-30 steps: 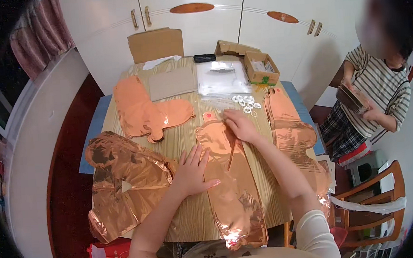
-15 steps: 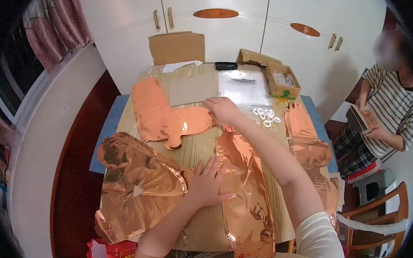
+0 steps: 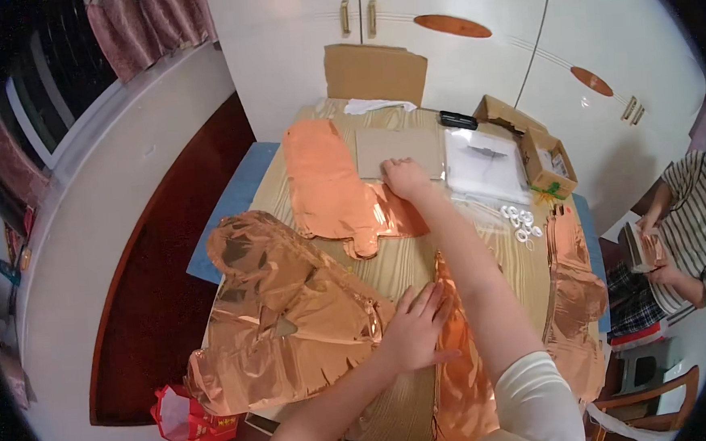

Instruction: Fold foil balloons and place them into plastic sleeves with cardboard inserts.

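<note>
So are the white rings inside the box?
No, the rings lie in a cluster on the table, outside the box.

White cabinets (image 3: 279, 71) with brass handles (image 3: 345, 19) and brown ovals (image 3: 452, 26) span the far side; a soft shadow darkens their right end. At far left, a pink curtain (image 3: 151, 31) hangs beside a window (image 3: 62, 85) with dark panes. Below runs a pale wall (image 3: 125, 194), then a dark red-brown band (image 3: 186, 271). Blue surfaces (image 3: 227, 216) flank the wood-grain counter (image 3: 400, 268). A wooden chair (image 3: 688, 379) stands near right.
</note>
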A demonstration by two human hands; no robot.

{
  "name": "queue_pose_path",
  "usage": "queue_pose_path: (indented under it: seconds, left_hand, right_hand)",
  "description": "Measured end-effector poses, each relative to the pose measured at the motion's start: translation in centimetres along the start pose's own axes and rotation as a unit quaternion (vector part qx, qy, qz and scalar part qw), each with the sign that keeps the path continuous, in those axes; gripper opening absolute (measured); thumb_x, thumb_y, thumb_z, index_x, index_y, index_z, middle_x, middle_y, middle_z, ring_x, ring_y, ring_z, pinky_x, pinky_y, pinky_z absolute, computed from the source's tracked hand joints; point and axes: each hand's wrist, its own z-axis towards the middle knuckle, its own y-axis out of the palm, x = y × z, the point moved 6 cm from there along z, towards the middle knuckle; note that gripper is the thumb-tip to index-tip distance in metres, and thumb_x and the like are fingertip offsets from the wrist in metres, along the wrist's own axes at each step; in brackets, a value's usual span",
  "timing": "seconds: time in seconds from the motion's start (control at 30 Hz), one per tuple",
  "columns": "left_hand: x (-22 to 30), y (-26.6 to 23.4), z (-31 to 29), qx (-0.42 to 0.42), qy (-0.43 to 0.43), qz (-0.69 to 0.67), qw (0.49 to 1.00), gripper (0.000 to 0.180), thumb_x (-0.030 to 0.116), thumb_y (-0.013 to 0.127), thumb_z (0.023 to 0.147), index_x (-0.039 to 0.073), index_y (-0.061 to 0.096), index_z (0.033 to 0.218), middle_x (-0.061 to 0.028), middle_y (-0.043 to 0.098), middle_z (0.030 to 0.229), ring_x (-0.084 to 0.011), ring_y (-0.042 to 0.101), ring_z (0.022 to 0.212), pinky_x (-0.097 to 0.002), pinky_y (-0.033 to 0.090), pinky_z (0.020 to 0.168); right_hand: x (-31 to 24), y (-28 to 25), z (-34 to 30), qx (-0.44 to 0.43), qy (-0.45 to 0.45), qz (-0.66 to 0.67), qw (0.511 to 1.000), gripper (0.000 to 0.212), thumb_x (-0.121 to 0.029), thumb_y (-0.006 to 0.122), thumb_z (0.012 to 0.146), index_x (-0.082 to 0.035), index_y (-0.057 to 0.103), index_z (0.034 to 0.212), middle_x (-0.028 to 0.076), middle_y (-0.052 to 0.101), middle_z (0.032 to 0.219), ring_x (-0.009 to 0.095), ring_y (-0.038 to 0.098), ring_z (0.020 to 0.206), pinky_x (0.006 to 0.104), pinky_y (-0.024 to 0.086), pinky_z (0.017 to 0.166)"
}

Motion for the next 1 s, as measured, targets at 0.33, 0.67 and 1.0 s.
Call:
queue_pose_path:
  seconds: [0.33,0.67,1.0]
  left_hand:
    - [0.1,-0.2,0.1,-0.029,-0.007,0.012,0.999,0.093,0.071,0.049,0.082,-0.002,0.042,0.140,-0.0267,0.036,0.146,-0.0369,0.029,0.140,-0.0533,0.018,0.114]
    - [0.1,0.0,0.0,-0.045,0.004,0.037,0.998,0.093,0.072,0.047,0.082,-0.002,0.045,0.139,-0.0274,0.036,0.147,-0.0387,0.030,0.140,-0.0549,0.018,0.114]
    - [0.2,0.2,0.0,-0.040,0.002,0.031,0.999,0.094,0.072,0.048,0.082,-0.003,0.043,0.139,-0.0273,0.035,0.147,-0.0376,0.029,0.140,-0.0550,0.019,0.113]
  right_hand:
    - [0.5,-0.8,-0.6,-0.031,-0.034,-0.036,0.998,0.023,-0.027,0.051,0.092,-0.007,0.061,0.097,0.016,0.071,0.086,0.033,0.067,0.090,0.0437,0.050,0.088]
    - [-0.3,-1.3,-1.4,-0.005,-0.092,-0.070,0.993,0.020,-0.021,0.051,0.089,-0.006,0.064,0.092,0.013,0.071,0.089,0.029,0.070,0.084,0.0406,0.055,0.079]
    - [-1.1,-1.5,-1.4,0.071,-0.074,-0.084,0.991,0.017,-0.014,0.052,0.087,-0.007,0.067,0.085,0.011,0.072,0.081,0.028,0.071,0.075,0.0396,0.057,0.065]
